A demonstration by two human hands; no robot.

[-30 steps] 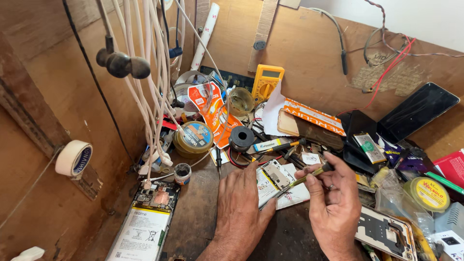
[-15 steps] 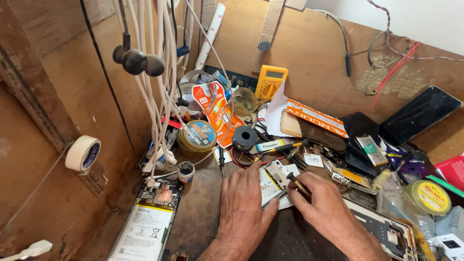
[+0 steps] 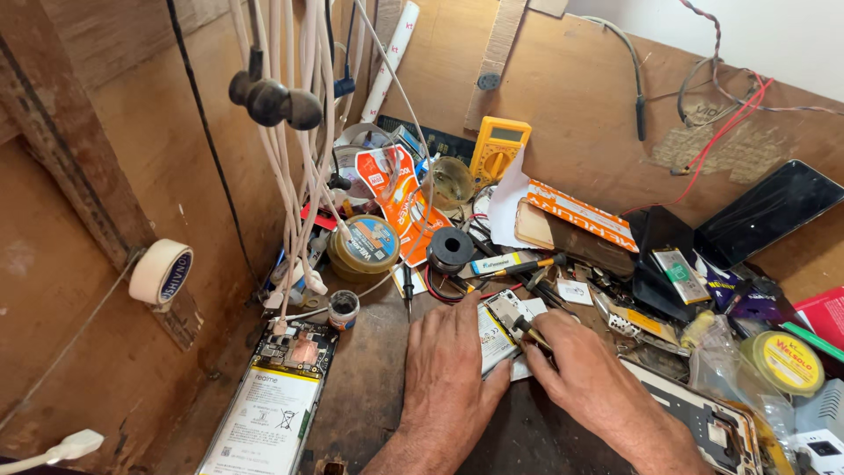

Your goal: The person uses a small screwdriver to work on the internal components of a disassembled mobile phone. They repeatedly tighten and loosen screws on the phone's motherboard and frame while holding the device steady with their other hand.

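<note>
My left hand [image 3: 447,369] lies flat on the wooden bench, its fingers pressing down the left edge of a small white phone part [image 3: 501,327]. My right hand [image 3: 580,369] grips a thin tool [image 3: 527,332] whose tip touches that part from the right. Both hands meet over it near the bench's front middle. Much of the part is hidden under my fingers.
An opened phone [image 3: 272,405] with its battery showing lies front left. A yellow multimeter [image 3: 498,149], solder tin [image 3: 365,246], black tape roll [image 3: 450,249] and cluttered parts sit behind. Another opened phone [image 3: 703,422] is front right. White cables [image 3: 294,176] hang at left.
My right hand has come down from a raised position and to the left, bringing the tool onto the part. The left hand stays on the bench.
</note>
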